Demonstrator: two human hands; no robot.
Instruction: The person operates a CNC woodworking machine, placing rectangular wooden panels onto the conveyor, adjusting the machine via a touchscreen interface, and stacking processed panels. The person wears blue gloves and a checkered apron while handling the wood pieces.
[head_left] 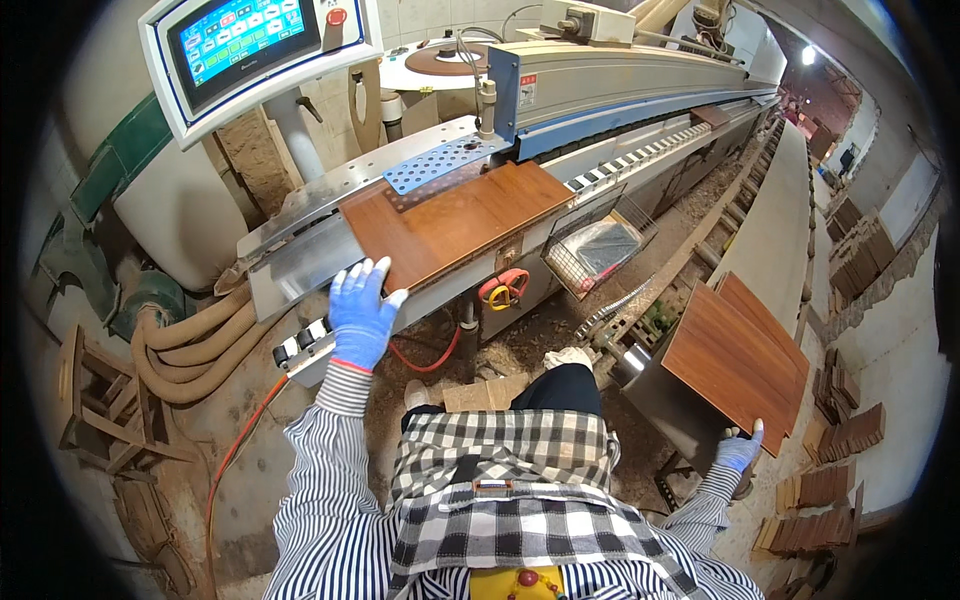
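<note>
My left hand [362, 312], in a blue glove with pale fingertips, lies with fingers spread at the near left corner of a reddish-brown wood panel [470, 222]. That panel rests flat on the feed table of a long edge-banding machine [620, 90], its far edge partly beneath a blue perforated guard [440, 163]. Off to the right, my right hand [738, 450], gloved alike, grips the near edge of another brown panel [725, 360]. The thumb shows on top; the other fingers are mostly hidden beneath. A further brown panel [765, 325] lies under it on the roller conveyor.
A control screen [245, 45] with a red button stands at upper left. Beige hoses [190, 345] and a wooden stool [105, 405] are on the left floor. Red-and-yellow scissors [503, 290] hang from the machine beside a wire basket [600, 245]. Stacked panels [850, 430] line the right.
</note>
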